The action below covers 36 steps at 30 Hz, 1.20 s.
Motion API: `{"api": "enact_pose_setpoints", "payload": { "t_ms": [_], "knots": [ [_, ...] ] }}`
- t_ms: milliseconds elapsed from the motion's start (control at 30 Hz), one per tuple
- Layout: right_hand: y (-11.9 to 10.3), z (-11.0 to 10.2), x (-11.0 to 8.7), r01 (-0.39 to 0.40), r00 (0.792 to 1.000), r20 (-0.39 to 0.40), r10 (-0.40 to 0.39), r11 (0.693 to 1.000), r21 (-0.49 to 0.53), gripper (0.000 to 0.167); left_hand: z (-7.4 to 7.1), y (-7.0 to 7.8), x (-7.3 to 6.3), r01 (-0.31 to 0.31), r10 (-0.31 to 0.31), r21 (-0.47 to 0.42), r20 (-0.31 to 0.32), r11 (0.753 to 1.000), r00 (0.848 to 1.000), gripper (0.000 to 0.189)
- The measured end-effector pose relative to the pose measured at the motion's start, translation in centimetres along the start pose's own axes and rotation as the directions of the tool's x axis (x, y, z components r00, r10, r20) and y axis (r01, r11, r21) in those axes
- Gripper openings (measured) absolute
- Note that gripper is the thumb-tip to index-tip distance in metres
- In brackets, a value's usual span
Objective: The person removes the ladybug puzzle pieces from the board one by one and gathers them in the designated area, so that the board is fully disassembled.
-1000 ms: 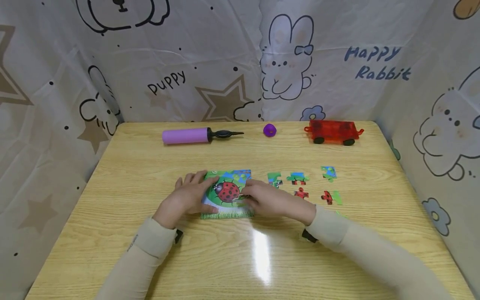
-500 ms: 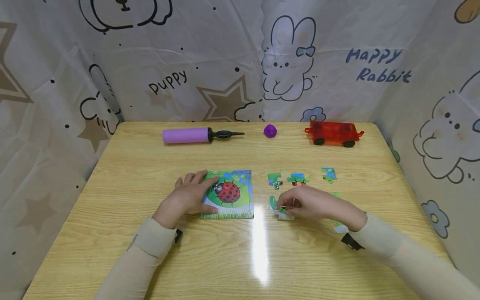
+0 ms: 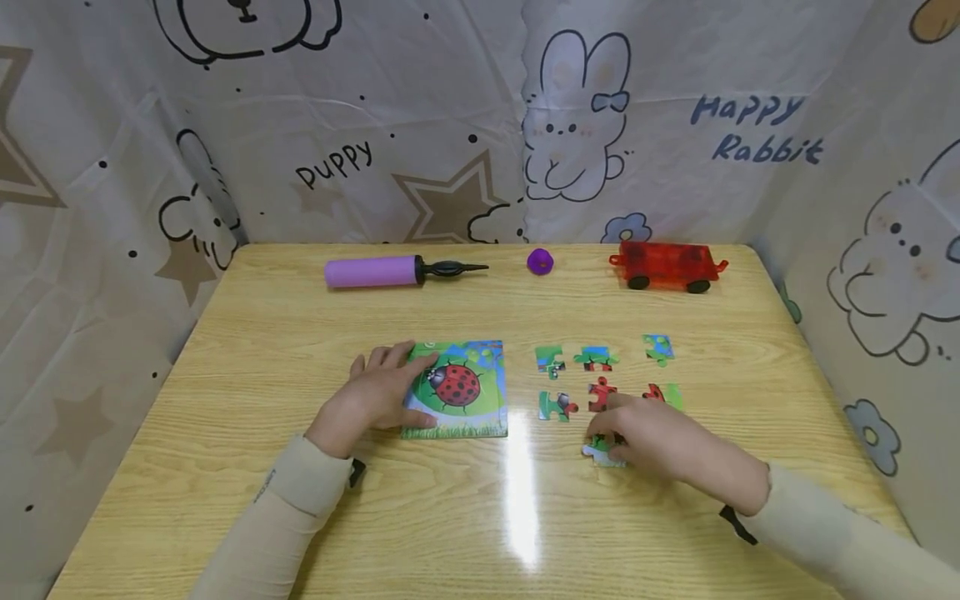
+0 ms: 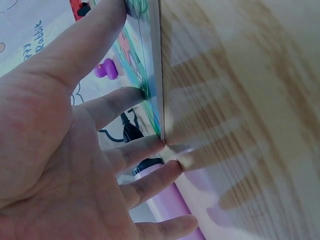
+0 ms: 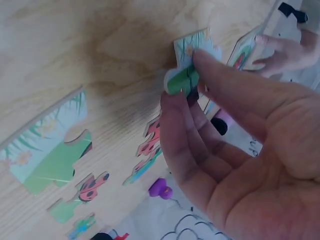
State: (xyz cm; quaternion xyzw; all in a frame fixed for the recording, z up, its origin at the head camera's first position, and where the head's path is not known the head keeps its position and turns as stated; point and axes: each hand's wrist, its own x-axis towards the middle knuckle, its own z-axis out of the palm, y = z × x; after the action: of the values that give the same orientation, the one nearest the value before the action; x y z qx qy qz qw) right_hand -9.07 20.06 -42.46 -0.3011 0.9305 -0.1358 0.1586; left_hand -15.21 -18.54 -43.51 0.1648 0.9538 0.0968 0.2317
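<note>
My left hand (image 3: 367, 396) rests with spread fingers on the left edge of a square ladybug puzzle board (image 3: 491, 408); in the left wrist view the fingers (image 4: 112, 105) lie straight along the board's edge. To the right, my right hand (image 3: 652, 433) pinches a jigsaw piece (image 3: 597, 457) between thumb and fingertips, low over the table. The right wrist view shows this piece (image 5: 190, 47) with grass, a flower and green on it. Loose pieces lie around that hand: a ladybug-head piece (image 3: 553, 407), a red one (image 3: 602, 390) and a red-green one (image 3: 671, 395).
Farther back lie a green piece (image 3: 549, 357), a blue-green piece (image 3: 596, 357) and a blue corner piece (image 3: 657, 345). Along the table's rear edge are a purple hand pump (image 3: 375, 272), a small purple ring-like object (image 3: 540, 262) and a red toy wagon (image 3: 666, 263). A printed curtain surrounds the table.
My right hand has moved right from the board, carrying the pinched piece past the ladybug-head piece to the front of the loose pieces. My left hand has stayed on the board.
</note>
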Motion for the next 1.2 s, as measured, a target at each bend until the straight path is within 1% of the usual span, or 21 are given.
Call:
{"api": "enact_pose_setpoints", "payload": {
  "t_ms": [100, 200, 333, 433, 567, 733, 867, 967, 1067, 1200],
  "knots": [
    [-0.7, 0.4, -0.4, -0.011, 0.999, -0.046, 0.007, 0.997, -0.071, 0.029, -0.1, -0.1, -0.1, 0.000, 0.000, -0.001, -0.001, 1.000, 1.000, 0.103],
    [-1.1, 0.7, -0.6, 0.011, 0.997, -0.078, -0.020, 0.994, -0.113, 0.032, -0.1, -0.1, -0.1, -0.001, 0.001, 0.000, -0.001, 1.000, 1.000, 0.103],
    [-1.2, 1.3, -0.8, 0.051, 0.989, -0.127, -0.069, 0.989, -0.136, 0.024, -0.1, -0.1, -0.2, 0.001, -0.001, 0.001, -0.002, 1.000, 1.000, 0.103],
    [-1.2, 1.6, -0.8, 0.053, 0.987, -0.144, -0.071, 0.990, -0.127, 0.019, -0.1, -0.2, -0.2, 0.001, -0.001, -0.001, -0.003, 1.000, 1.000, 0.103],
    [-1.2, 1.7, -0.8, 0.049, 0.988, -0.141, -0.064, 0.993, -0.106, 0.018, -0.2, -0.2, -0.2, 0.006, -0.006, 0.003, -0.002, 1.000, 1.000, 0.103],
    [-1.4, 1.8, -0.6, 0.088, 0.984, -0.145, -0.100, 0.993, -0.084, 0.017, 0.1, 0.1, -0.3, 0.004, -0.004, -0.001, 0.006, 1.000, 1.000, 0.102],
    [-1.9, 1.5, 0.3, 0.107, 0.982, -0.147, -0.114, 0.993, -0.055, 0.018, 0.4, 0.1, -0.3, 0.009, -0.009, -0.014, 0.014, 1.000, 1.000, 0.102],
    [-2.5, 1.1, 1.3, 0.116, 0.983, -0.141, -0.114, 0.993, 0.005, 0.020, 0.5, 0.1, -0.3, 0.017, -0.017, -0.014, 0.018, 1.000, 1.000, 0.102],
    [-3.0, 0.8, 2.5, 0.137, 0.982, -0.141, -0.129, 0.989, 0.047, 0.023, 0.3, 0.0, -0.3, 0.015, -0.015, -0.013, 0.024, 1.000, 1.000, 0.101],
    [-4.0, 0.6, 4.5, 0.168, 0.977, -0.145, -0.157, 0.984, 0.065, 0.028, -0.3, -0.2, -0.4, 0.002, -0.002, 0.000, 0.046, 1.000, 0.999, 0.101]
  ]
}}
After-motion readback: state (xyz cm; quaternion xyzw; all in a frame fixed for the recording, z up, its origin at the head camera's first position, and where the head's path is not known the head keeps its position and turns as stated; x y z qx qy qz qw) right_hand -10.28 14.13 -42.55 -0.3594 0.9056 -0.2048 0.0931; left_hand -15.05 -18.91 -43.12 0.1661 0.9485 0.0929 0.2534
